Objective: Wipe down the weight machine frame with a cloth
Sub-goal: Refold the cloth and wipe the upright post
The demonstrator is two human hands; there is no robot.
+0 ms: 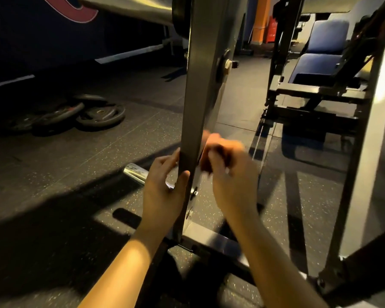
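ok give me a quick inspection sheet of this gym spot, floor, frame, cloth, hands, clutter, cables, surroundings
surface: dark speckled rubber floor, partly in shadow.
job's things: upright frame post standing between the hands; cloth cannot be made out, the spot is blurred.
clutter: pile of weight plates on the floor to the left; chrome bar end behind the left hand.
grippers: left hand grips the post's edge, thumb in front; right hand is motion-blurred beside the post, fingers curled, what it holds cannot be told.
cables: thin cable running down right of the post.
surroundings: blue padded seat, orange pillar, dark wall with red graphic.
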